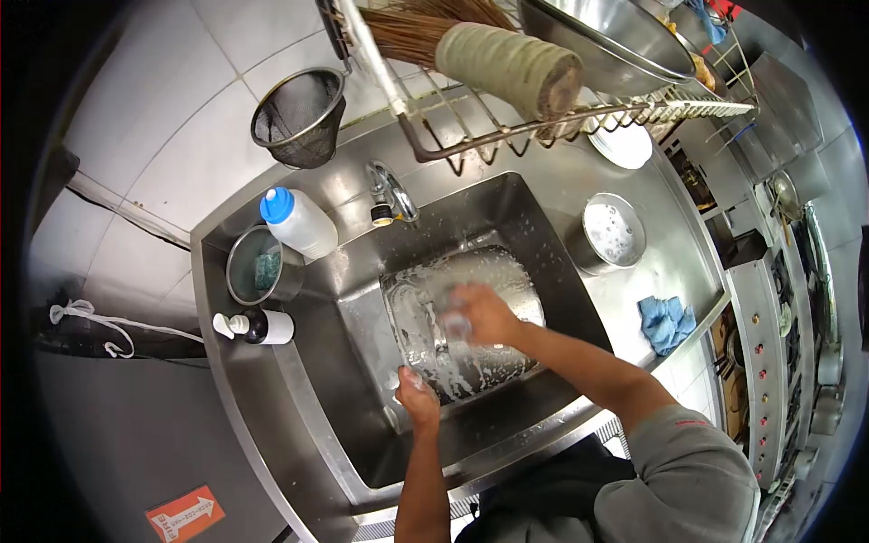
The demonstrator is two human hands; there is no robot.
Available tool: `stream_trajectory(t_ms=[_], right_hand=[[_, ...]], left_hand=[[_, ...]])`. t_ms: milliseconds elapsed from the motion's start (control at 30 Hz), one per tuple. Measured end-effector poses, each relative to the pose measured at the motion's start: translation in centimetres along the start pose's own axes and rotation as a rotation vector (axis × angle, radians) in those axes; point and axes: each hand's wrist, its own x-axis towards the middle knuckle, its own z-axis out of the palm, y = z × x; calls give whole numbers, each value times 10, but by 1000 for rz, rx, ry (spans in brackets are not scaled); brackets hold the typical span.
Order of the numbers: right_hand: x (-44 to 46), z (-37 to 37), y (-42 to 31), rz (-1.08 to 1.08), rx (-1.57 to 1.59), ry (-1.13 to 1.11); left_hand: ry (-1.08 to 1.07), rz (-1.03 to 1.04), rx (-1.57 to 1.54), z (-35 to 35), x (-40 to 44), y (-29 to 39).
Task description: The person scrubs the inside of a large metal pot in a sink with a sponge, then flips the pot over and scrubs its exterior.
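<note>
A large metal pot [493,362] lies on its side in the sink, its curved wall streaked with white suds. My left hand [415,396] is closed at the pot's near left edge, with foam on the fingers. Over the soapy wall, my right hand [486,315] is blurred by motion. Its fingers look curled around a greyish thing pressed to the pot, too smeared to name. The steel sink basin [362,443] surrounds the pot, and the faucet [391,192] stands behind it.
Left of the basin stand a squeeze bottle [303,226], a metal container [237,276] with a green scrubber, and a pump bottle [267,327]. On the right are a sudsy pot [614,233] and a blue cloth [667,324]. A wire rack [507,131] overhangs the back.
</note>
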Motion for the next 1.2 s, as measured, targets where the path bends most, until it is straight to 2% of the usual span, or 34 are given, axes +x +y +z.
stream_trajectory(t_ms=[67, 100, 133, 200, 267, 300, 333, 367, 400, 467, 500, 533, 567, 600, 633, 667, 700, 733, 767, 800, 867, 900, 933, 967, 1000, 1033, 1100, 1167, 1200], right_hand=[[24, 9, 14, 199, -39, 59], [17, 22, 12, 178, -92, 78], [8, 17, 7, 184, -96, 92], [-20, 3, 0, -78, 18, -98], [-19, -8, 14, -145, 0, -38], [-11, -11, 21, 74, -87, 58], [-4, -9, 25, 292, -176, 160], [-12, 28, 35, 249, -171, 236], [-21, 29, 13, 109, -175, 327], [-46, -6, -31, 77, -106, 7], [-62, -2, -15, 35, -99, 108], [-71, -6, 11, -25, -97, 214], [-75, -24, 26, 278, -119, 112], [-75, -25, 30, 420, -201, 177], [-74, -27, 33, 567, -273, 233], [-75, -17, 29, 562, -354, 196], [-78, -4, 16, 417, -285, 197], [-84, 12, -1, 274, -210, 185], [-86, 8, -27, 328, -73, 48], [-93, 2, -31, 348, -73, 62], [-112, -18, -27, 326, -288, -79], [-122, -27, -9, 414, -215, -73], [-127, -62, 0, 351, -309, -49], [-126, -108, -2, 226, -477, 134], [-121, -129, 5, 284, -390, 471], [-116, -157, 10, 360, -402, 517], [-107, -187, 48, 541, -373, 634], [-105, -187, 109, 667, -372, 529], [-103, -183, 126, 828, -394, 407]], left_hand=[[-25, -113, -149, 5, -1, -17], [-37, -146, -197, 3, 0, -16], [-37, -72, -87, -3, 5, 6], [-42, -4, 21, -6, 6, 14], [-66, -23, 91, -6, 3, 7], [-65, -27, 93, -6, 2, 9], [10, 40, 88, -4, 8, 16], [85, 114, 77, 1, 18, 25], [87, 130, 66, 3, 33, 45], [234, 491, 341, -3, 48, 90], [214, 491, 335, 7, 48, 85], [36, 422, 267, 22, 54, 75], [-130, 353, 199, 32, 62, 74], [-122, 356, 199, 33, 65, 84], [-274, -72, -68, 35, 67, 98], [-425, -496, -336, 39, 70, 110], [-433, -480, -343, 44, 77, 114], [-475, -568, -388, 44, 85, 111], [-520, -659, -423, 42, 91, 105], [-541, -650, -412, 43, 95, 94], [-472, -664, -727, 52, 94, 76], [-404, -683, -738, 52, 92, 84], [-414, -672, -749, 53, 90, 92], [-364, -688, -766, 50, 86, 98], [-305, -709, -777, 46, 80, 101], [-290, -718, -777, 43, 75, 105], [-220, -769, -984, 39, 69, 114], [-180, -713, -959, 49, 66, 93], [-186, -654, -935, 47, 67, 82]])
